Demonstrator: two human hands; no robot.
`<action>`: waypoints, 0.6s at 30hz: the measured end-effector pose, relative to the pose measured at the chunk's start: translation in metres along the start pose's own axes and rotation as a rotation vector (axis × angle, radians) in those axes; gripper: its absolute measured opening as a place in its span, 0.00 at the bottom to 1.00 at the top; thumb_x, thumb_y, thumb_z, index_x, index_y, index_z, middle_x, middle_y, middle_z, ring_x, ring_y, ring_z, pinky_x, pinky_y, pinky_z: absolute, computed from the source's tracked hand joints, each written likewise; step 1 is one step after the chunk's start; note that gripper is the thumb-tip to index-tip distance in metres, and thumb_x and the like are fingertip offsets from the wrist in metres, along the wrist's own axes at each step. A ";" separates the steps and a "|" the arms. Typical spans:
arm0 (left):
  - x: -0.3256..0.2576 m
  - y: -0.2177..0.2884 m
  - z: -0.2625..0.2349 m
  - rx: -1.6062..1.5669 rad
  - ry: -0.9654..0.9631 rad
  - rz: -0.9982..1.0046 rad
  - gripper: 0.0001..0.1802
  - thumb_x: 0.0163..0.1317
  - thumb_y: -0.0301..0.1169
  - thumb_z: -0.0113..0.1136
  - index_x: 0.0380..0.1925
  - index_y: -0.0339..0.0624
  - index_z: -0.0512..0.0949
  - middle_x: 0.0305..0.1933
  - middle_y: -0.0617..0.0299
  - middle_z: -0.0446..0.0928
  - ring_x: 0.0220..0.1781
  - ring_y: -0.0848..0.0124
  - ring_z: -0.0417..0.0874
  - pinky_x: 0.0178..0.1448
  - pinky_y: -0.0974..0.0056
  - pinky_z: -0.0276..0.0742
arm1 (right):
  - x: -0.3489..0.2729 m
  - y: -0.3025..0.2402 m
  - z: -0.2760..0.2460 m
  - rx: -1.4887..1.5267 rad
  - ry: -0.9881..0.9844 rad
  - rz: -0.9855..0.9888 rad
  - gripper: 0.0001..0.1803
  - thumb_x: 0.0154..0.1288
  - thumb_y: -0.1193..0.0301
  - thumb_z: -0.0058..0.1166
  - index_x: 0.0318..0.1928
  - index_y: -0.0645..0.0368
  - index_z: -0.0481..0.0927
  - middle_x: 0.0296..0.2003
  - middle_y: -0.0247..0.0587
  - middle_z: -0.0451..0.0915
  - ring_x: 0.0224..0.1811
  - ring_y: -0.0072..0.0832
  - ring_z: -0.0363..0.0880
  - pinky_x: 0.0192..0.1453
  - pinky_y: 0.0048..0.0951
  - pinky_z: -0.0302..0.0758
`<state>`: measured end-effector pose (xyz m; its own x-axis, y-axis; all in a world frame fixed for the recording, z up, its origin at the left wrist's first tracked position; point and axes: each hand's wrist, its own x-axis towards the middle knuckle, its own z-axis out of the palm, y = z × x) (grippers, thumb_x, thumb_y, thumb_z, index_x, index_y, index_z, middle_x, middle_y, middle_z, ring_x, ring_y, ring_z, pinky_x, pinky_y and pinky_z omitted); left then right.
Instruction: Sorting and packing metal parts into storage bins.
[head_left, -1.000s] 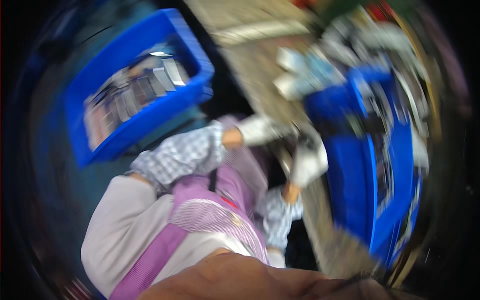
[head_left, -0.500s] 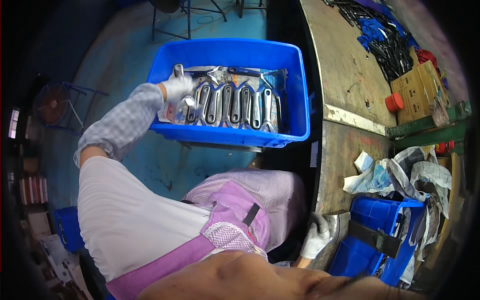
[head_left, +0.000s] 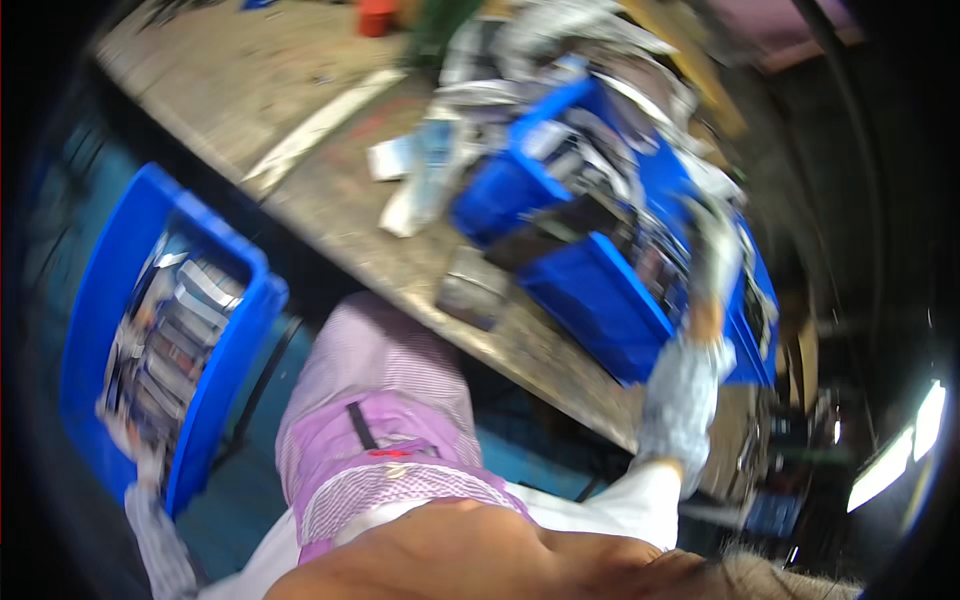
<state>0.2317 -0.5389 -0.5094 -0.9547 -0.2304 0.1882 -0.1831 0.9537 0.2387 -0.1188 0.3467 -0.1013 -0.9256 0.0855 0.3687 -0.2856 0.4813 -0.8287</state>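
My left hand [head_left: 138, 438], in a pale glove, reaches into the near end of a blue bin [head_left: 92, 285] at the left. Rows of silvery, wrench-like metal tools [head_left: 190, 335] lie there. Motion smears its fingers, so its grip is hidden. Over a second blue bin [head_left: 592, 300] on the workbench, my right hand [head_left: 714, 255], gloved too, hangs at the far right side. It is blurred, and what it touches or holds cannot be made out. More metal pieces [head_left: 655, 265] show inside that bin, beside a dark flat plate [head_left: 560, 232] lying across it.
The workbench [head_left: 330, 185] runs diagonally, its edge in front of my lap. A metal block [head_left: 472, 288] sits near that edge. Crumpled paper [head_left: 425, 180] lies beside the bench bin. A red container [head_left: 377, 17] stands farther back. Bright lamps [head_left: 900, 455] show at the right.
My view has swung right, bringing the bench bin to the middle. My right hand has gone from the metal block to above that bin. The left hand stays at the other bin.
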 end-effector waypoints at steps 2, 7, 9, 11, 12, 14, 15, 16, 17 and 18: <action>0.118 0.106 0.033 -0.033 -0.096 0.011 0.42 0.70 0.48 0.54 0.74 0.40 0.47 0.76 0.48 0.50 0.75 0.55 0.57 0.78 0.58 0.52 | 0.041 0.025 -0.019 -0.989 -0.396 0.058 0.18 0.64 0.62 0.55 0.50 0.57 0.86 0.43 0.49 0.87 0.45 0.38 0.86 0.54 0.34 0.78; 0.120 0.156 -0.093 0.176 -0.279 -0.272 0.24 0.71 0.43 0.52 0.61 0.40 0.70 0.59 0.44 0.73 0.59 0.49 0.75 0.67 0.55 0.66 | 0.135 0.100 -0.009 -1.358 -0.573 0.199 0.25 0.59 0.59 0.61 0.58 0.50 0.82 0.50 0.53 0.84 0.52 0.48 0.83 0.60 0.43 0.78; 0.172 0.262 -0.121 0.186 -0.366 -0.272 0.21 0.72 0.41 0.52 0.56 0.40 0.79 0.53 0.42 0.82 0.52 0.47 0.82 0.62 0.54 0.72 | 0.135 0.207 -0.109 -1.743 -0.361 -0.024 0.29 0.54 0.58 0.67 0.58 0.51 0.82 0.57 0.52 0.81 0.57 0.49 0.81 0.63 0.43 0.78; 0.169 0.317 -0.133 -0.111 -0.047 -0.003 0.16 0.75 0.35 0.51 0.55 0.42 0.80 0.48 0.45 0.84 0.47 0.49 0.86 0.52 0.55 0.79 | 0.155 0.209 -0.078 -1.522 -0.469 0.255 0.30 0.53 0.57 0.67 0.57 0.54 0.83 0.54 0.54 0.82 0.57 0.47 0.82 0.61 0.42 0.79; 0.157 0.340 -0.144 -0.156 0.045 0.083 0.15 0.73 0.32 0.54 0.55 0.43 0.80 0.46 0.47 0.84 0.45 0.52 0.87 0.49 0.55 0.81 | 0.148 0.159 -0.039 -1.426 -0.522 0.280 0.29 0.52 0.57 0.66 0.55 0.56 0.84 0.53 0.55 0.83 0.56 0.47 0.82 0.60 0.43 0.79; 0.153 0.409 -0.154 -0.312 0.083 0.261 0.14 0.68 0.27 0.61 0.53 0.43 0.82 0.44 0.48 0.85 0.43 0.54 0.88 0.45 0.57 0.83 | 0.141 0.138 -0.035 -1.425 -0.351 0.310 0.21 0.54 0.59 0.59 0.46 0.53 0.88 0.47 0.57 0.84 0.51 0.48 0.84 0.56 0.43 0.81; 0.154 0.423 -0.136 -0.351 0.110 0.363 0.14 0.67 0.26 0.63 0.52 0.42 0.82 0.43 0.50 0.86 0.41 0.56 0.89 0.44 0.58 0.84 | 0.134 0.119 -0.044 -1.420 -0.336 0.210 0.22 0.56 0.59 0.57 0.50 0.50 0.87 0.46 0.57 0.84 0.50 0.48 0.84 0.57 0.43 0.80; 0.153 0.439 -0.119 -0.346 0.086 0.420 0.14 0.65 0.26 0.64 0.51 0.42 0.82 0.42 0.51 0.86 0.39 0.57 0.89 0.43 0.58 0.84 | 0.119 0.098 -0.060 -1.373 -0.303 0.076 0.23 0.58 0.58 0.55 0.53 0.50 0.85 0.46 0.55 0.85 0.49 0.49 0.85 0.56 0.43 0.80; 0.157 0.470 -0.111 -0.439 0.096 0.501 0.13 0.64 0.27 0.65 0.49 0.43 0.83 0.41 0.52 0.86 0.38 0.58 0.89 0.41 0.60 0.84 | 0.099 0.081 -0.084 -1.345 -0.165 -0.083 0.24 0.59 0.58 0.54 0.56 0.50 0.84 0.45 0.52 0.86 0.49 0.49 0.84 0.57 0.43 0.80; 0.153 0.489 -0.105 -0.434 0.083 0.526 0.12 0.64 0.28 0.66 0.48 0.44 0.83 0.40 0.54 0.86 0.37 0.58 0.88 0.40 0.60 0.84 | 0.073 0.044 -0.083 -1.288 -0.025 -0.100 0.23 0.61 0.58 0.56 0.55 0.50 0.84 0.44 0.51 0.86 0.49 0.45 0.85 0.55 0.39 0.80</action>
<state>0.0208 -0.1284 -0.2644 -0.8665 0.2118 0.4520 0.4274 0.7826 0.4526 -0.1779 0.4466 -0.0758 -0.9225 -0.0090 0.3859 0.0773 0.9752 0.2075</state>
